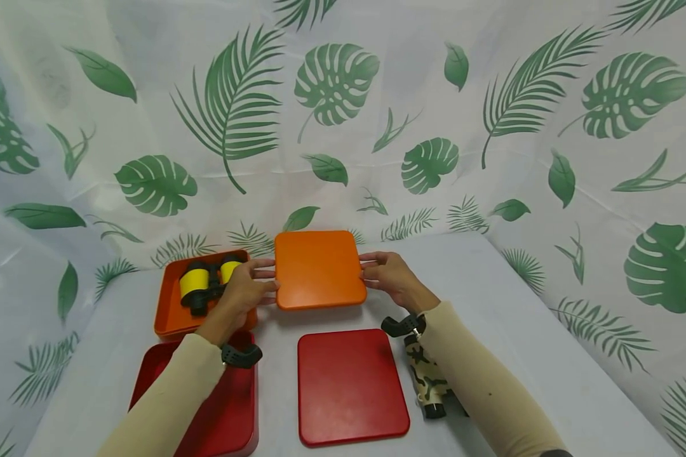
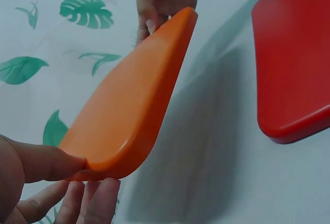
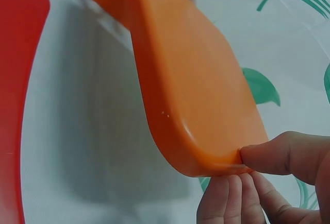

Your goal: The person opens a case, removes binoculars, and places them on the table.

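Both hands hold an orange lid [image 1: 320, 270] by its opposite side edges, raised over the white table with its shadow below. My left hand [image 1: 243, 289] pinches the left edge, thumb on top and fingers underneath, as the left wrist view shows. On the other edge my right hand [image 1: 393, 277] grips the same way, with its thumb [image 3: 278, 154] on the upper face. Left of the lid stands an orange box [image 1: 164, 304] with yellow-and-black binoculars [image 1: 195, 284] in it, partly covered by the left hand.
A red lid [image 1: 351, 387] lies in front of the orange one. An open red box [image 1: 237, 406] stands at front left, under the left forearm. Beside the right forearm lies a camouflage-patterned cylindrical object [image 1: 425, 374], partly hidden. A leaf-print curtain [image 1: 343, 158] hangs behind the table.
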### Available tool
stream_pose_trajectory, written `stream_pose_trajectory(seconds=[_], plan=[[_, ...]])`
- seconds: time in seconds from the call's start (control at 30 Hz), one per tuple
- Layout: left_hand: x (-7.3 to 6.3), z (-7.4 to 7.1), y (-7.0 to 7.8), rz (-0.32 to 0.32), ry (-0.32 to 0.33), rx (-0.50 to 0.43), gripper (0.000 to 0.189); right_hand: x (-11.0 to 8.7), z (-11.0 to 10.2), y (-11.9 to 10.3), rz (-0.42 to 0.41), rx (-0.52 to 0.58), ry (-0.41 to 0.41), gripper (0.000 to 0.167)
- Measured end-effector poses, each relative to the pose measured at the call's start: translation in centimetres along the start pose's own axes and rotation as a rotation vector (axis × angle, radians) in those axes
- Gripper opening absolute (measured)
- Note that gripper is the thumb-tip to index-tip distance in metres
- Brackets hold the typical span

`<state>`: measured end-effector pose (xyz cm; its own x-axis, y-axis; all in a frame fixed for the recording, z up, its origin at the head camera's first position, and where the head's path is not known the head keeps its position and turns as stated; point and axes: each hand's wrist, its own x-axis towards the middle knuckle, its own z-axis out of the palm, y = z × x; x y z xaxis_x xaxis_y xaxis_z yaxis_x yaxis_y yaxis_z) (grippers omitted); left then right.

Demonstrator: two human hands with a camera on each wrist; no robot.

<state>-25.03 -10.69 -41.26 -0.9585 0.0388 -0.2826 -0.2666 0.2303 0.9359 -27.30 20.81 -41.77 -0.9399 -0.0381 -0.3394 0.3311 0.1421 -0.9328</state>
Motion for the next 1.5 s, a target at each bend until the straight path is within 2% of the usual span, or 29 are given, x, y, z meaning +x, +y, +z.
stream_pose_trajectory(seconds=[0.5,0.77,1.0,1.27,1.5], plan=[[0.0,1.5,-0.4,0.003,0.012,0.010,0.055,0.1,-0.5,1.1,0.038,-0.012,0.037,0.050],[0.3,2.9,-0.5,0.044,0.018,0.043,0.054,0.2,-1.3,1.6,0.038,-0.028,0.058,0.049],[0.8,3.8,-0.9,0.020,0.021,0.045,0.054,0.1,-1.7,1.9,0.048,-0.036,0.063,0.048],[1.0,4.0,-1.0,0.003,0.015,0.030,0.055,0.6,-1.7,2.4,0.054,-0.046,0.066,0.048],[1.3,4.3,-1.2,-0.017,0.007,0.040,0.055,0.5,-1.6,2.3,0.051,-0.105,0.076,0.045]])
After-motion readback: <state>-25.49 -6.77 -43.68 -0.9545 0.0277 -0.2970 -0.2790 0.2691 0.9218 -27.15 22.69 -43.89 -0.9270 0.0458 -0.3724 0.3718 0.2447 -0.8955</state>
